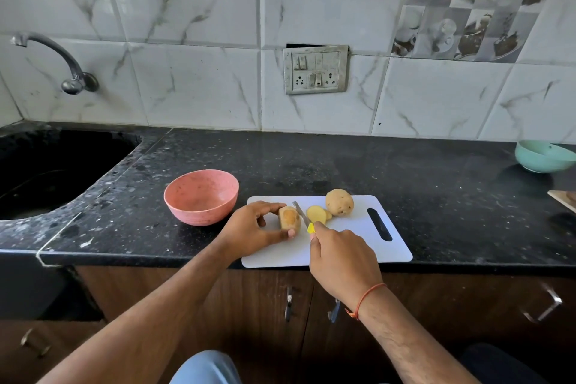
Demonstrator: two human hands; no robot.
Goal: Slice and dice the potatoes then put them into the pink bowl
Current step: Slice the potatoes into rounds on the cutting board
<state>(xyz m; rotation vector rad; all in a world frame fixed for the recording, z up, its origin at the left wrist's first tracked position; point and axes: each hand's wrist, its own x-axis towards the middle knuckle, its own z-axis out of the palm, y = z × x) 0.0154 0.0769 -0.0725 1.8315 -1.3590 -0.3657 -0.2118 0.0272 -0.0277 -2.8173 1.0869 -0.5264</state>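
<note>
A white cutting board (pixel 352 246) lies at the counter's front edge. On it my left hand (pixel 252 229) grips a partly cut potato (pixel 289 219) between thumb and fingers. My right hand (pixel 341 254) holds a knife (pixel 303 215) with a yellow handle, its blade standing just right of that potato. Cut potato slices (pixel 318 214) lie beside the blade, and a whole potato (pixel 339 203) sits behind them. The pink bowl (pixel 202 196) stands empty on the counter left of the board.
A black sink (pixel 53 171) with a tap (pixel 67 67) fills the left end of the dark counter. At the far right stand a teal bowl (pixel 544 155) and the corner of a wooden board (pixel 565 200). Cabinet doors hang below the counter.
</note>
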